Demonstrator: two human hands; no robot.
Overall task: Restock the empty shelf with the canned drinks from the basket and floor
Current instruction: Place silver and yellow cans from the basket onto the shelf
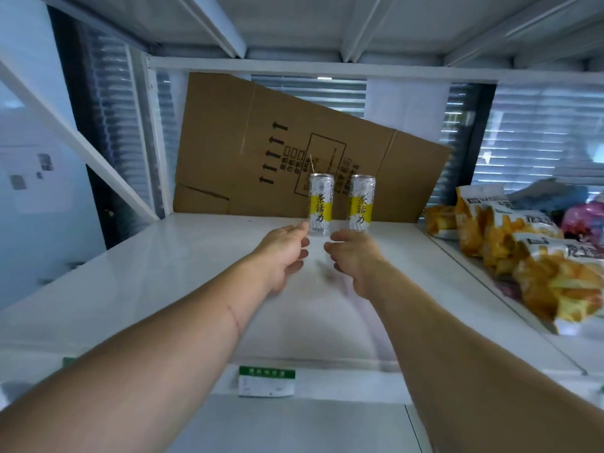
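Both bare forearms reach forward from the bottom of the view over the white shelf (163, 273), and they end just short of the two cans. Each slim white can with a yellow band and black characters stands upright, long axis vertical, near the back of the shelf board. The left can (321, 204) and the right can (362, 202) stand side by side with a narrow gap between them.

The left hand (282, 256) lies just in front of and to the left of the left can, its fingers loosely spread and pointing toward the can's base; the fingertips look very near the can, though the blur makes it hard to say whether they touch. The right hand (354, 256) sits just in front of the right can, fingers loosely curled, holding nothing. Each hand is thus nearest its own can, and both cans lie straight ahead, away from the body.

Behind the cans a flattened brown cardboard sheet (261, 142) with printed black arrows leans tilted against the back of the rack. To the right, on the neighbouring shelf section, lie yellow-and-white snack bags (523, 256). On the front lip of the shelf hangs a green-and-white price label (266, 380).
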